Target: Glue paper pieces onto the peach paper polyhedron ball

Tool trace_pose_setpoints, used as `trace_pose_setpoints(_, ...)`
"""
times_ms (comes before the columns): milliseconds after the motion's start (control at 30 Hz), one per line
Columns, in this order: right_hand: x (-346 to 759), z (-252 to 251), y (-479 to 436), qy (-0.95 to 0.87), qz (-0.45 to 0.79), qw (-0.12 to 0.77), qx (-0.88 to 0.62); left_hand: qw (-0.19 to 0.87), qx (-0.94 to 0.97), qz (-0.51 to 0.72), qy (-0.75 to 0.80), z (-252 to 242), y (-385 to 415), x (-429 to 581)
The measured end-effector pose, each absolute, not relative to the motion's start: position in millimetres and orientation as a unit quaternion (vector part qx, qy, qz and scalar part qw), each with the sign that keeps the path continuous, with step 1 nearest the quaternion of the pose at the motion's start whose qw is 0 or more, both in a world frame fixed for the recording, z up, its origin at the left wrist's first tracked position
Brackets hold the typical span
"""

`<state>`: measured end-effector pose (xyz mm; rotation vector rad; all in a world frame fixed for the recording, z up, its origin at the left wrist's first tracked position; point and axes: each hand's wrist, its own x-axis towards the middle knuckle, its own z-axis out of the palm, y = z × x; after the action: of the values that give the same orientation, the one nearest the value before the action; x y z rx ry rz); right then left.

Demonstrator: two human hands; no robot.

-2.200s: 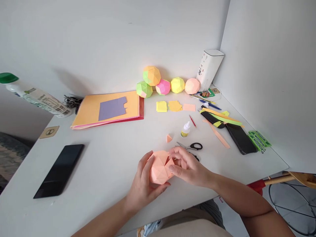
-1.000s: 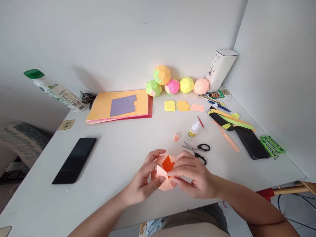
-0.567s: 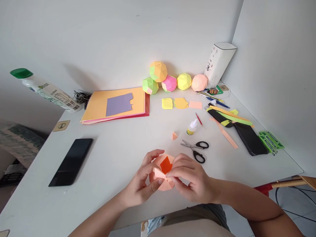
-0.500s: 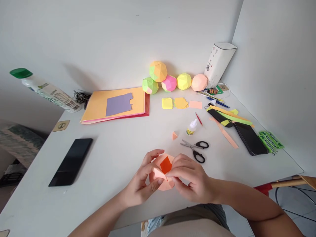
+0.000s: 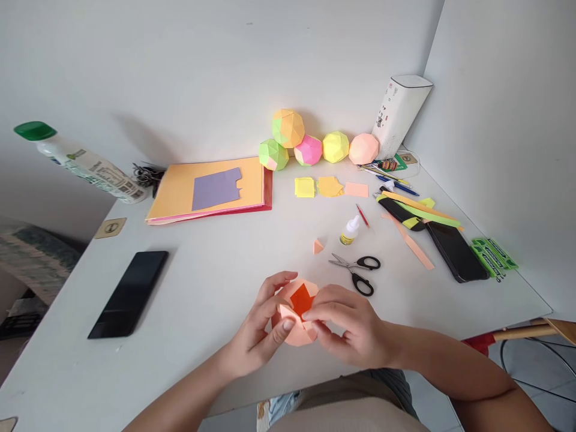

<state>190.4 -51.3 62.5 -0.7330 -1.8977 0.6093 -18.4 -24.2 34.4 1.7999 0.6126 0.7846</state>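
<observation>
A pink paper ball (image 5: 294,337) with an open top sits between my hands near the table's front edge; its inside shows orange. My left hand (image 5: 261,330) wraps round its left side, the thumb pressing on a raised flap. On the right side, my right hand (image 5: 348,327) pinches the paper at the rim of the opening, its fingertips close to the left thumb. Beyond the ball lie a small pink paper triangle (image 5: 318,246), a glue bottle (image 5: 350,231) and black-handled scissors (image 5: 362,277) with parted blades.
Finished paper balls (image 5: 335,147) stand along the wall. Paper sheets (image 5: 180,186) lie at the back left, a black phone (image 5: 129,294) at the left. Cut paper pieces (image 5: 330,186), a pink strip (image 5: 411,243) and another phone (image 5: 456,252) are further right.
My left thumb has shifted slightly up on the flap, and my right fingertips have moved a little at the rim. The view has moved very slightly.
</observation>
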Motion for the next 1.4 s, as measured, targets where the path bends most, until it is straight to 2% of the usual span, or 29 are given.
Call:
trace_pose_setpoints(200, 191, 62, -52, -0.781, 0.246, 0.485, -0.306, 0.484, 0.762, 0.336, 0.268, 31, -28, -18)
trace_pose_setpoints(600, 189, 60, -55, -0.777, 0.227, 0.486, -0.329, 0.502, 0.76, 0.331, 0.245, 29, -28, -19)
trace_pose_setpoints(1400, 189, 62, -56, -0.779, 0.227, 0.477, -0.337, 0.465, 0.778, 0.338, 0.255, 26, -27, -20)
